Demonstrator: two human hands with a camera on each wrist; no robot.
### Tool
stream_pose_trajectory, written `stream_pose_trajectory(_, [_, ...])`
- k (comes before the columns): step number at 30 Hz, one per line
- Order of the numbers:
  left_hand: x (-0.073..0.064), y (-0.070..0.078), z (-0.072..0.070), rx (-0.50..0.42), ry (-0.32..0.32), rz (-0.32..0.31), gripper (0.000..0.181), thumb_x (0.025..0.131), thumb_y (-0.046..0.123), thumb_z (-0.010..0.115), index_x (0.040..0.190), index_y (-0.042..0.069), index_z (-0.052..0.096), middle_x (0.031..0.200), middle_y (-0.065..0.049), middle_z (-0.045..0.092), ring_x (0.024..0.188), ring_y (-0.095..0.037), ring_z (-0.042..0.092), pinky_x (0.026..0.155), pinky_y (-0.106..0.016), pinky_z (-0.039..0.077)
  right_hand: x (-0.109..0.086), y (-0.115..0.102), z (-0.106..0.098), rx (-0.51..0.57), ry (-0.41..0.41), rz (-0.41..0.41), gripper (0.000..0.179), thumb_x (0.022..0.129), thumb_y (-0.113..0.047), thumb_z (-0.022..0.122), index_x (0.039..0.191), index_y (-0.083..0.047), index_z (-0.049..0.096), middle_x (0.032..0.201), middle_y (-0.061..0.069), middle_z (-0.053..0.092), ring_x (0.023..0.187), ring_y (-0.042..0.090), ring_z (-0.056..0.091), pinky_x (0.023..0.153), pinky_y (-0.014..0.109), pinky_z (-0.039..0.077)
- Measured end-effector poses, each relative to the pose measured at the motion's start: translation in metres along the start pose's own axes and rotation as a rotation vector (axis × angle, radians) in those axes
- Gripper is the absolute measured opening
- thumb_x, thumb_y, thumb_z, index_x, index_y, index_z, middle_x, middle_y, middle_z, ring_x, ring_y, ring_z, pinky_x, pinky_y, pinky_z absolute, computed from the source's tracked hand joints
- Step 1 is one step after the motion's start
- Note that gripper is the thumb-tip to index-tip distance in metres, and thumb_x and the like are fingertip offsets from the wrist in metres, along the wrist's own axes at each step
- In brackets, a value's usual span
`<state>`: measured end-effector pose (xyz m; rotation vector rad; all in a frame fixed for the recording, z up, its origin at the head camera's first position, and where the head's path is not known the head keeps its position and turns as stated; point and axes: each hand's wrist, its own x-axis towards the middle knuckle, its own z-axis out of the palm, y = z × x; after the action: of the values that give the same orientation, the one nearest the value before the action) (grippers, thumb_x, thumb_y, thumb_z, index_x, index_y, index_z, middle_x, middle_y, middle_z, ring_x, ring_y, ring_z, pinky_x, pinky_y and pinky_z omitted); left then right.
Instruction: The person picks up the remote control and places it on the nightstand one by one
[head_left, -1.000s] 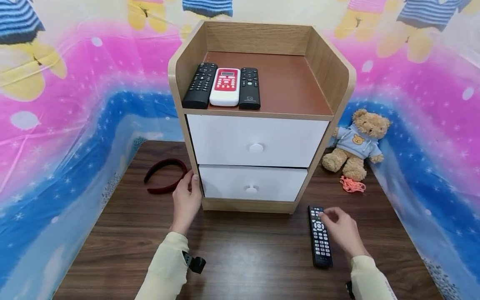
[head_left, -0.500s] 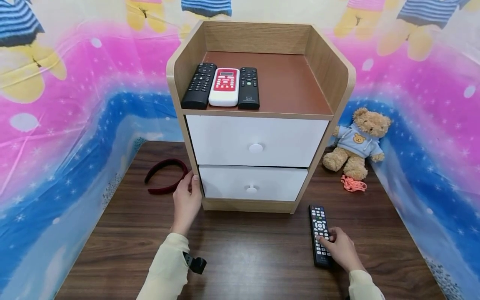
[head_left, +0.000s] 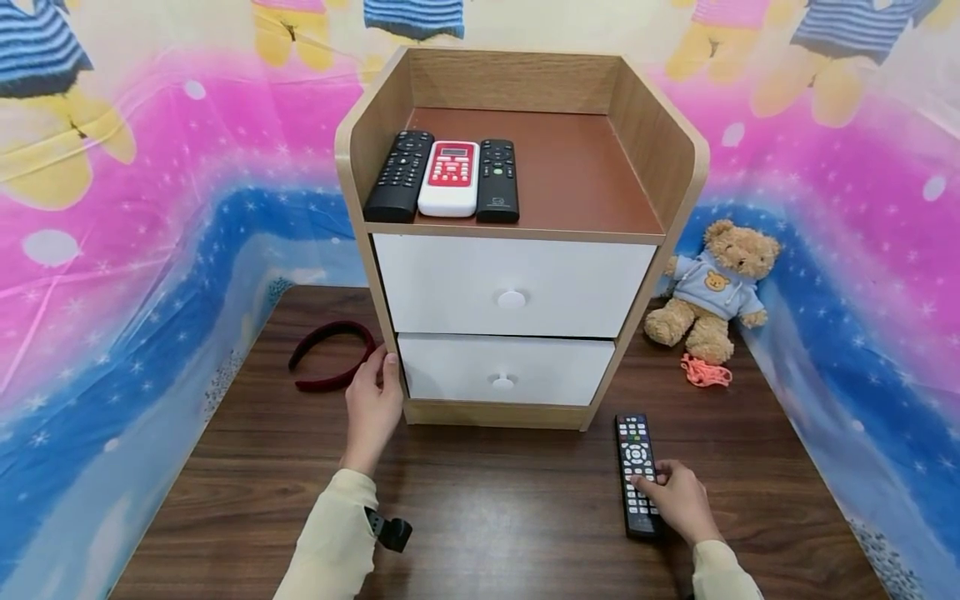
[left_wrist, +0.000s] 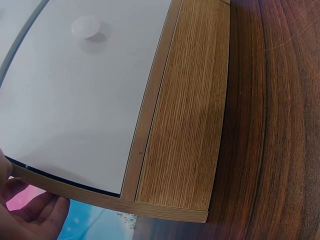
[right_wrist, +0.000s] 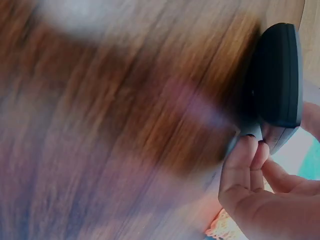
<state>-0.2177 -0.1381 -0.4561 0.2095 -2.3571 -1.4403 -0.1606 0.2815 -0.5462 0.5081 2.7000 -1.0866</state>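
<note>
My left hand (head_left: 372, 408) holds the left front edge of the small wooden cabinet (head_left: 495, 414), low down beside the bottom drawer. In the left wrist view, its fingers (left_wrist: 42, 212) bend against the outer side of the panel. On the right of the table, my right hand (head_left: 681, 500) grips a black remote control (head_left: 636, 454) by its right side, thumb on the buttons. From the right wrist, the near end of the remote (right_wrist: 275, 75) shows, with fingers (right_wrist: 242, 165) at its long edge. Whether it is lifted off the table, I cannot tell.
Three remotes lie side by side on the cabinet top, a white and red remote (head_left: 450, 179) in the middle. Both white drawers (head_left: 450, 283) are closed. A dark red headband (head_left: 322, 383) lies left; a teddy bear (head_left: 708, 287) and coral cord (head_left: 705, 372) are right.
My right hand has moved down from the upper part of the remote to its lower right side and taken hold of it. The left hand stays at the cabinet edge.
</note>
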Motion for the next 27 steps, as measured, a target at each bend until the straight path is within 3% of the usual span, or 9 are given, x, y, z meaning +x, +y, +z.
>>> stream_pose_trajectory(11, [0.0,-0.001,0.002,-0.003,0.012,-0.002,0.043,0.106,0.026,0.046,0.139,0.001,0.055,0.122,-0.024,0.061,0.11,-0.036,0.058,0.093,-0.051,0.047,-0.003,-0.002,0.0,0.041,0.008,-0.025,0.048,0.092,-0.014,0.068,0.129,0.009,0.049,0.11,0.028,0.062,0.098,0.034,0.06,0.081,0.047,0.049])
stream_pose_trajectory(20, [-0.001,-0.001,0.003,-0.002,-0.003,-0.011,0.043,0.106,0.026,0.046,0.14,0.002,0.054,0.125,-0.024,0.06,0.113,-0.037,0.057,0.096,-0.052,0.046,-0.011,-0.003,-0.003,0.083,0.028,-0.095,0.047,0.088,-0.007,0.071,0.129,0.006,0.052,0.099,0.02,0.066,0.091,0.029,0.062,0.072,0.04,0.05])
stream_pose_trajectory(27, [0.0,-0.003,0.002,0.002,0.005,0.001,0.043,0.106,0.027,0.046,0.14,0.001,0.054,0.125,-0.024,0.06,0.112,-0.036,0.057,0.095,-0.051,0.046,-0.021,-0.01,-0.01,0.151,0.055,-0.093,0.049,0.089,-0.01,0.072,0.131,0.004,0.052,0.106,0.026,0.066,0.088,0.027,0.066,0.065,0.035,0.053])
